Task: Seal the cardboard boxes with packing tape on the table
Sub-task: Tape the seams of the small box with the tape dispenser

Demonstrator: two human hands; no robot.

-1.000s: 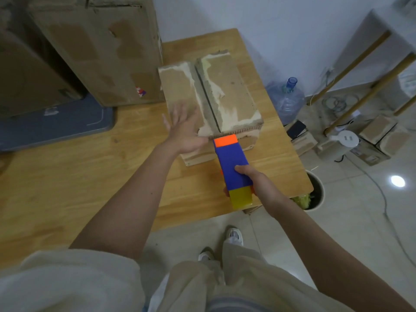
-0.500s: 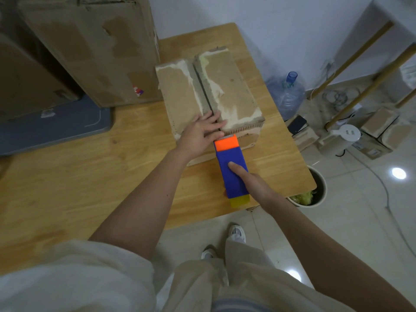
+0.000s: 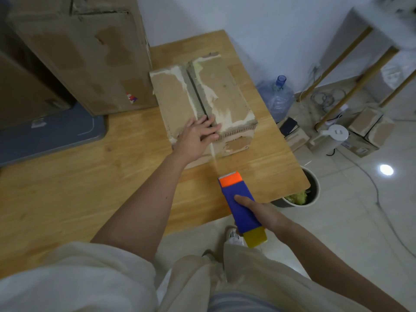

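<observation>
Cardboard box [image 3: 227,95] sits toward the far right end of the wooden surface [image 3: 67,188], both top flaps folded down, centre seam running away from the camera, outer paper torn off in pale patches.

Left to right:
- Far left: grey flat mat or tray [image 3: 51,134] on the surface, with a large cardboard carton [image 3: 90,52] standing on its far side. Small red/blue sticker low on the carton's right face.
- The carton stands just left of the task box; can't tell if they touch.
- Left hand [image 3: 198,136]: grip apart, fingers straight and flat, pressing on the near end of the box top across the seam.
- A thin strip of tape [image 3: 213,157] runs from the box's near face, below the left hand, down to the dispenser nose.
- Tape dispenser [image 3: 240,207]: orange nose, blue body, yellow tail, held off the near edge of the surface, clear of the box.
- Right hand [image 3: 263,215]: grip clamped on the dispenser body, one finger laid along its top.
- Right of the surface, on the tiled floor: water jug [image 3: 278,95], bin [image 3: 301,197] with yellow-green contents, more small boxes [image 3: 369,129], a white round device and cables.
</observation>
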